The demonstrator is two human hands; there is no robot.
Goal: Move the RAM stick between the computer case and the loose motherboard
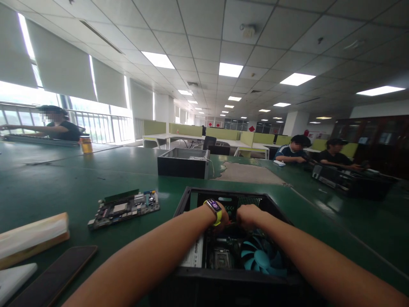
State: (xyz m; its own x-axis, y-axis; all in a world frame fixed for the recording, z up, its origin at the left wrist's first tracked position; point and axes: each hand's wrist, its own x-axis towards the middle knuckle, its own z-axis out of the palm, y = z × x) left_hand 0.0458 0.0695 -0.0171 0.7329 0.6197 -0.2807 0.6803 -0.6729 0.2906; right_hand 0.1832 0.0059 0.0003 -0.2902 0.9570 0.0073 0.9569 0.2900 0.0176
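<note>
An open black computer case (220, 273) lies in front of me on the green table. Both my hands reach down inside it, toward its far side. My left hand (221, 219), with a yellow-banded smartwatch (214, 208) on the wrist, is bent downward and its fingers are hidden. Close by on the right, my right hand (248, 214) has its fingers curled inward; what they hold, if anything, is out of sight. Nearer to me in the case are a teal fan (262, 258) and a square processor socket area (221, 258).
A loose motherboard (124, 208) lies left of the case, with a phone (54, 277) and a long pale box (35, 236) nearer me. Another open case (182, 167) stands beyond. People sit at the far left and right, a black case (348, 181) before those at right.
</note>
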